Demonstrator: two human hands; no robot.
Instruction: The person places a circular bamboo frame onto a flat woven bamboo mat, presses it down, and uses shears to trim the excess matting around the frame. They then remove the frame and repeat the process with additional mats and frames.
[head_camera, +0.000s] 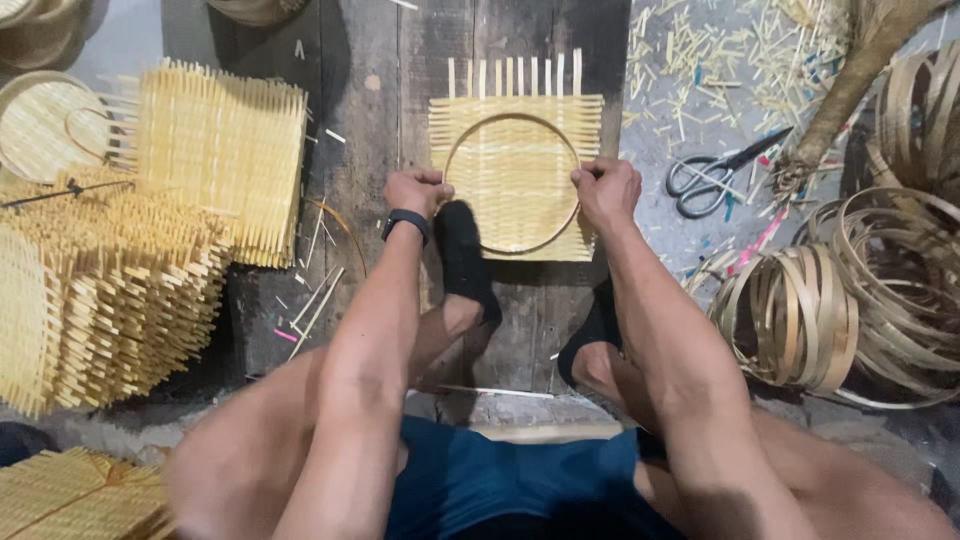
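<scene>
A: Where is the woven bamboo mat (515, 160) seen?

B: It is laid flat on the dark wooden boards (370, 110), with a thin hoop (512, 250) set on top.

A: How are the grips closed?

B: The left hand (417, 190) is pinched shut on the hoop at the mat's left edge; the right hand (605, 187) is clenched on it at the mat's right edge. Scissors (715, 175) are seen right of the mat.
</scene>
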